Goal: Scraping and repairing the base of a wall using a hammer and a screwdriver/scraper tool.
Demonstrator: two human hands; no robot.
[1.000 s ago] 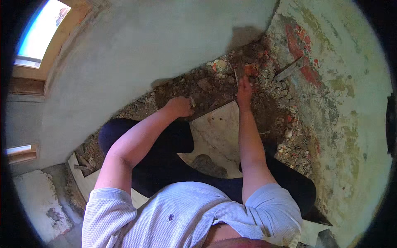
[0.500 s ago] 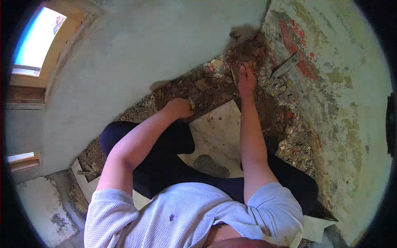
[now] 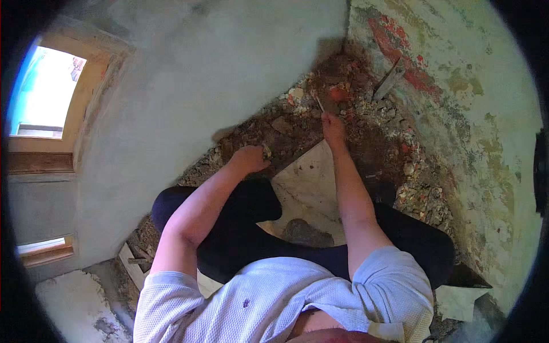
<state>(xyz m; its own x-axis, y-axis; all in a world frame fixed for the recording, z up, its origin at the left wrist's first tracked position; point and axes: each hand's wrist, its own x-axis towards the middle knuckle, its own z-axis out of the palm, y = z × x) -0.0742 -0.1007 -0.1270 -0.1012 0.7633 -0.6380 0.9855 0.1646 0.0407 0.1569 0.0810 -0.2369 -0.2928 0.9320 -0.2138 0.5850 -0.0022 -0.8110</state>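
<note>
In the corner, my right hand [image 3: 334, 131] is closed around a trowel [image 3: 319, 103], whose thin blade shows nearly edge-on and points away over the rubble [image 3: 297, 96]. My left hand [image 3: 250, 159] is closed low over the brown dirt, near the left wall. Something small and pale pokes out by its fingers; what it is cannot be made out. Between my forearms lies a pale stained floor tile [image 3: 306, 180], its far corner close to my right wrist. A grey lump of mortar [image 3: 307, 233] rests on the tile's near part.
A plastered wall [image 3: 229, 63] rises on the left, a peeling wall [image 3: 474, 148] on the right. A flat slat [image 3: 390, 81] leans near the right wall. My bent legs flank the tile. A wood-framed window [image 3: 48, 94] is at far left.
My right hand has drawn back from the corner with the trowel, and the blade has turned more edge-on. My left hand stays low over the dirt. The view has shifted slightly.
</note>
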